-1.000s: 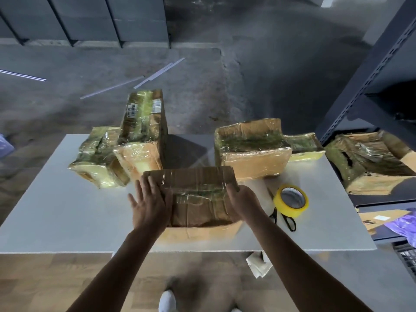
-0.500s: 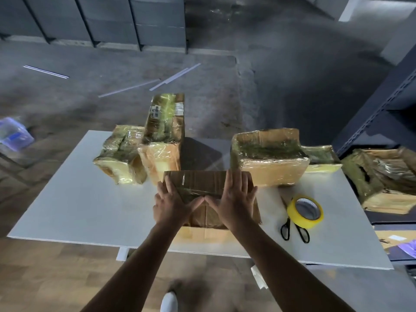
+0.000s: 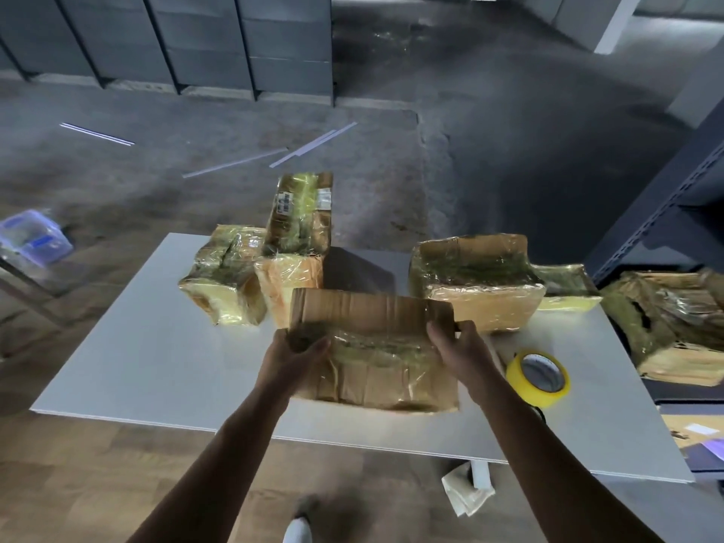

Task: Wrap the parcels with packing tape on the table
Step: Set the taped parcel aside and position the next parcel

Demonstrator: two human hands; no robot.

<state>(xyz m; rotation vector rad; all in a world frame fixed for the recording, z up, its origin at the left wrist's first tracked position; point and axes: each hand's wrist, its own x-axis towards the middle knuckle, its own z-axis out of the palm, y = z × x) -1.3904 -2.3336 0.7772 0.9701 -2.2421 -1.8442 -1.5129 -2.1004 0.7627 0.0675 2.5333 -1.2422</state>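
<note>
A brown cardboard parcel (image 3: 376, 346) with clear tape across it is tilted up off the white table (image 3: 137, 358) near the front edge. My left hand (image 3: 292, 358) grips its left side and my right hand (image 3: 456, 352) grips its right side, thumbs over the top face. A yellow roll of packing tape (image 3: 538, 378) lies on the table just right of my right wrist. Taped parcels stand behind: a low one (image 3: 223, 284) and a tall one (image 3: 297, 244) at back left, a large one (image 3: 476, 284) at back right.
A flat taped parcel (image 3: 564, 288) lies at the table's right edge. A torn carton (image 3: 674, 327) sits on the dark shelf unit (image 3: 666, 201) to the right. Scissors handles (image 3: 540, 415) peek out under my right forearm. A clear plastic bin (image 3: 33, 239) stands on the floor at left.
Both hands moved from lying flat on top of the parcel to gripping its left and right sides. The parcel has tipped up from the table.
</note>
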